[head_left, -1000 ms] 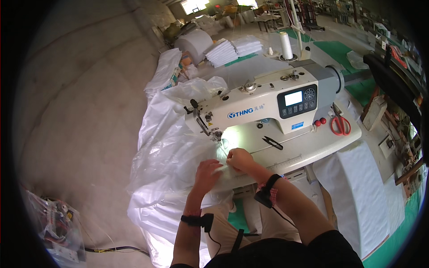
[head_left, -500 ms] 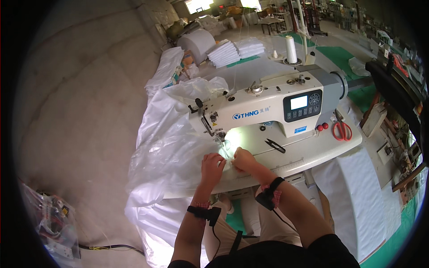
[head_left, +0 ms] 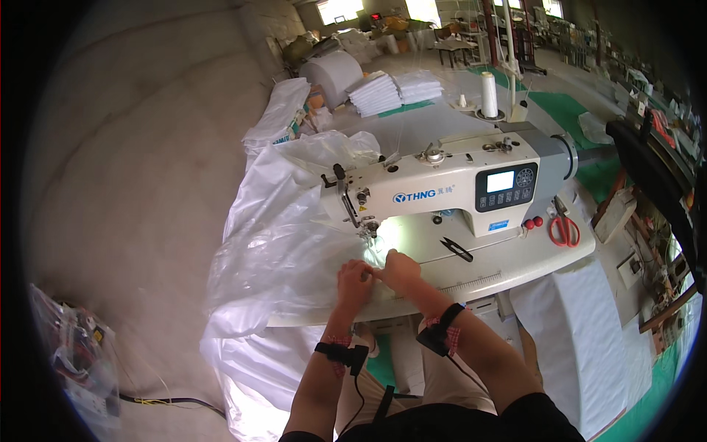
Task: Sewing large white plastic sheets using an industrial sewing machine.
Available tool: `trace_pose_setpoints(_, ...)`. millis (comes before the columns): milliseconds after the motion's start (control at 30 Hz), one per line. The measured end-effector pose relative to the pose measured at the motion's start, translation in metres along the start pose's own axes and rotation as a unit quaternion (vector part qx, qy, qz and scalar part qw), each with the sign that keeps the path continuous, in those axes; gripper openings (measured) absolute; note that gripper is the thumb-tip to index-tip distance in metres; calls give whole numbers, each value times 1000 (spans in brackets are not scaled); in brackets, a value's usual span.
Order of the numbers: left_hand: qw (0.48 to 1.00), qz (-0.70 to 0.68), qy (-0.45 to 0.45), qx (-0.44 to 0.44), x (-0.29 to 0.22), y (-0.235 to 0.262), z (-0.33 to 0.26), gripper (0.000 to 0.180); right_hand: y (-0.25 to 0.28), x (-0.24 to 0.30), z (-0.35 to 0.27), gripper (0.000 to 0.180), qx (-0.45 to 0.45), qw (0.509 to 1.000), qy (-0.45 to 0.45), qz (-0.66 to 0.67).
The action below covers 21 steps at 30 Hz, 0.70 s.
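Since approx. 1 s ago both hands have slid up the tabletop (head_left: 515, 269) toward the needle area of the white industrial sewing machine (head_left: 442, 195); they now sit side by side, nearly touching, just in front of the presser foot. Left hand (head_left: 354, 282) is pinched narrow on the edge of the clear thin plastic sheeting (head_left: 283, 250), fingers curled down on it. Right hand (head_left: 400, 269) likewise closed small, gripping the same edge right beside the left. My read: the edge is being lined up under the needle, feed about to start or just under way.

Sheeting lies mostly to the left of the machine, bunched over the tabletop edge and spilling to the floor; its near edge is at the hands.

Labels etc.: machine front carries a blue logo strip at mid-arm and a dark control panel (head_left: 505, 187) w/ small lit screen at right; a small blue rectangular sticker below the panel, two red knobs (head_left: 533, 222) next to it. Red-handled scissors (head_left: 563, 227) lie right of those, black thread snips (head_left: 457, 249) on the bed. White thread cone (head_left: 489, 96) stands behind. Stacks of folded white bags (head_left: 394, 90) and a big white roll (head_left: 331, 74) further back on the floor. Bottom left, a clear bag of coloured bits (head_left: 70, 353).
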<state>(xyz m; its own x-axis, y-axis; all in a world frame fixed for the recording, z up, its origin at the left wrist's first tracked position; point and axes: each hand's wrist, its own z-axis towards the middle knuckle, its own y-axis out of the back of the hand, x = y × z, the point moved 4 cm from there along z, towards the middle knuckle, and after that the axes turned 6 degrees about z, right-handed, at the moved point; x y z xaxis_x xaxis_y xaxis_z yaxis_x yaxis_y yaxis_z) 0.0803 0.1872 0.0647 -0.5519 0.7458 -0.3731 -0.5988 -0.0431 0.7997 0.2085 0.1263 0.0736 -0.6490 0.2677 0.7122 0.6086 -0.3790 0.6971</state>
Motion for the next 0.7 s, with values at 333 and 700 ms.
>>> trace_pose_setpoints(333,995,-70,-20,-64,-8,15,-3,14,-18,-15,-2,24,-30,997,-64,42)
trace_pose_setpoints(700,995,-69,-3,75,1,7,0,25,-10,-21,7,20,55,991,-40,115)
